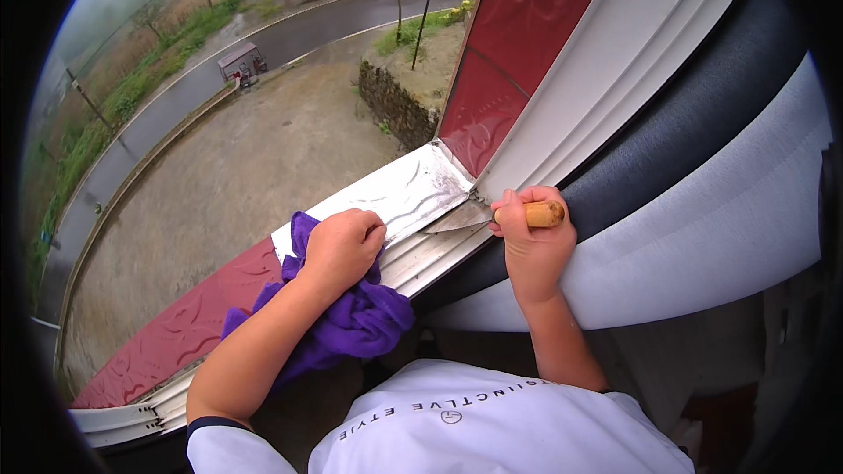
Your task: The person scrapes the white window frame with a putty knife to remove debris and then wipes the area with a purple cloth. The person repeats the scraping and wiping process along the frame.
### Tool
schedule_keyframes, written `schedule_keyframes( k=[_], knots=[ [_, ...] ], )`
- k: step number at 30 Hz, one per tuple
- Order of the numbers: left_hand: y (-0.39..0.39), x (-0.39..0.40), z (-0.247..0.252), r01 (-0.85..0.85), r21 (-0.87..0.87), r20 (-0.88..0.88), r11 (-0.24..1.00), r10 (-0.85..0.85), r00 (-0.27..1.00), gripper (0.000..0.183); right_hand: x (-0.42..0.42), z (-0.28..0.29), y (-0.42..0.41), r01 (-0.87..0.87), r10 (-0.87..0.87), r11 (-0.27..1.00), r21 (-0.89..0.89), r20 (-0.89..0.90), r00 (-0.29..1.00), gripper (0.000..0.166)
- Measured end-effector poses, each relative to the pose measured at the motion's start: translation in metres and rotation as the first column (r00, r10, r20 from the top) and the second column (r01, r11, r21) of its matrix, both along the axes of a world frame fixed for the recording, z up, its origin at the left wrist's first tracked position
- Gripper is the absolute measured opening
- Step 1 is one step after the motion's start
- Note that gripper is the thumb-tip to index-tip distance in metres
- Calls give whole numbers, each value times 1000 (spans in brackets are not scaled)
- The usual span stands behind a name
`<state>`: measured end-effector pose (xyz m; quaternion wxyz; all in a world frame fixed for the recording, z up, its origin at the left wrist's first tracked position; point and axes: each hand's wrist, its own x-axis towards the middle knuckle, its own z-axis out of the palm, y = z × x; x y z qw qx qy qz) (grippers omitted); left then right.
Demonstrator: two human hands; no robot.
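My right hand (537, 243) grips the wooden handle (543, 214) of a scraper, its thumb along the handle. The flat metal blade (461, 218) points left and lies against the white window track (428, 257), near the inner corner of the frame. My left hand (346, 243) is closed on a bunched purple cloth (359, 319), which hangs over the sill and track. Beside both hands, a white, shiny wet-looking sill tile (402, 187) bears grey smears. Dark grime sits in the corner by the blade tip.
Red embossed tiles (230, 283) continue along the sill, and more red tiles (487, 112) line the side wall. A white window jamb (593, 72) and a black-and-pale padded surface (691, 210) stand at right. Far below outside are a concrete yard (263, 151), a road and a three-wheeled vehicle (242, 66).
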<state>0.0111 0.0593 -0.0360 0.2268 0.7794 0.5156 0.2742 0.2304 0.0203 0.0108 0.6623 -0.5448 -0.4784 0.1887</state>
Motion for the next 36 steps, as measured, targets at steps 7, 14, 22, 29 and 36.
schedule_keyframes(
  k=[7, 14, 22, 29, 36],
  knots=[
    [1, -2, -4, 4, 23, -10, 1000, -4, 1000, 14, -2, 14, 10, -25, 24, 999, -21, -9, 1000, 17],
    [-1, -1, -8, 13, 79, 10, 997, -14, 1000, 15, -2, 33, 13, -68, 68, 998, 0, 19, 998, 17],
    [0, -1, -7, 23, 37, -32, 999, -22, 999, 18, -3, 43, 18, -51, 54, 997, -61, 54, 997, 18],
    [0, -2, -5, 35, 21, -22, 999, -34, 999, 18, -10, 44, 22, -41, 46, 996, -78, 63, 997, 19],
    [1, -3, -6, 52, 23, -2, 998, -52, 999, 17, -10, 42, 24, -3, 15, 991, -132, 89, 996, 20]
  ],
)
